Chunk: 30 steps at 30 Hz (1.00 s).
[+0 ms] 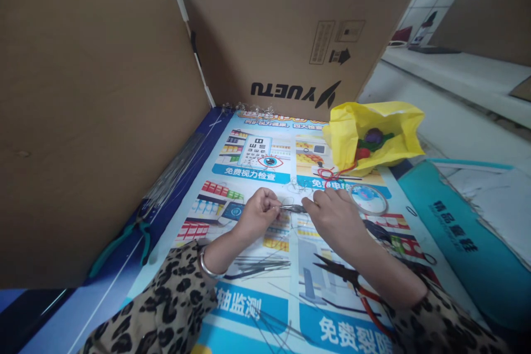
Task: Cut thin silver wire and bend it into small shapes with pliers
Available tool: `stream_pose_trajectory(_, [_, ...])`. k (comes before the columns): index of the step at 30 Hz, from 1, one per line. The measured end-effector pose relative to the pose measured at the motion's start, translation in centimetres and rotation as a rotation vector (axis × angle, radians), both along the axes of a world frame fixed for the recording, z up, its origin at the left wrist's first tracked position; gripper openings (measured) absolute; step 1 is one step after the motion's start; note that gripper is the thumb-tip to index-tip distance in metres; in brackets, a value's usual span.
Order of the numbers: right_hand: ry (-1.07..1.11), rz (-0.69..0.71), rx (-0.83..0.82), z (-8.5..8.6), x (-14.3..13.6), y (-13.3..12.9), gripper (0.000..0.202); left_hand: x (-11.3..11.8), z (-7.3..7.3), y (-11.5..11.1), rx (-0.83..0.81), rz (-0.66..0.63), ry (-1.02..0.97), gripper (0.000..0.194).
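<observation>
Over the middle of the printed poster (293,265), both of my hands are close together. My left hand (262,213) pinches something very thin, probably wire, at the tip of a small dark metal tool. My right hand (333,213) is closed around that metal tool (293,208), which points left toward my left fingertips. Fine wire loops (299,184) lie just beyond the hands. Scissors with red handles (344,272) lie open beneath my right forearm. A clear ring-shaped roll (369,199) is right of my right hand.
A yellow bag (398,144) with coloured balls stands at back right, red cord (332,174) trailing out. Cardboard walls (265,27) rise behind and left. Teal-handled pliers (143,238) and straight wires (176,168) lie left. A teal box (464,232) is at right.
</observation>
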State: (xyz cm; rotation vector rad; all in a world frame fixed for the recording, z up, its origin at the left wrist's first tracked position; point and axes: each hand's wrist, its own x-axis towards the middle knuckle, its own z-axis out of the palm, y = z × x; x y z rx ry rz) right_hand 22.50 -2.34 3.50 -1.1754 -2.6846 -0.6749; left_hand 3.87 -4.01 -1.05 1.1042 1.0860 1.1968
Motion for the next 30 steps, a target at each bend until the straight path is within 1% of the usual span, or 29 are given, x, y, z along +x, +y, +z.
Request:
stream_pose_trajectory(7, [0.012,-0.001,-0.049,-0.2,0.1,0.0,0.010,0.1,0.2,-0.1,-0.050,0.020,-0.001,0.024])
stream_pose_trajectory(12, [0.026,0.011,-0.056,-0.3,0.0,0.0,0.013,-0.1,-0.1,-0.1,-0.041,0.009,0.037,0.024])
stream_pose_trajectory(20, [0.039,0.019,-0.078,-0.4,0.0,0.1,0.012,-0.1,-0.1,-0.1,-0.048,0.002,0.051,0.025])
stream_pose_trajectory(24, [0.043,0.012,-0.095,-1.0,-0.1,0.1,0.012,-0.2,-0.2,0.1,-0.037,-0.022,0.064,0.023])
stream_pose_trajectory(27, [0.098,-0.010,-0.122,-1.5,-0.1,0.4,0.013,-0.3,-0.3,0.5,-0.033,-0.037,0.031,0.024])
stream_pose_trajectory(30, [0.247,-0.036,-0.235,-1.8,0.0,0.8,0.015,-0.5,-0.3,0.7,-0.050,-0.037,-0.022,0.028])
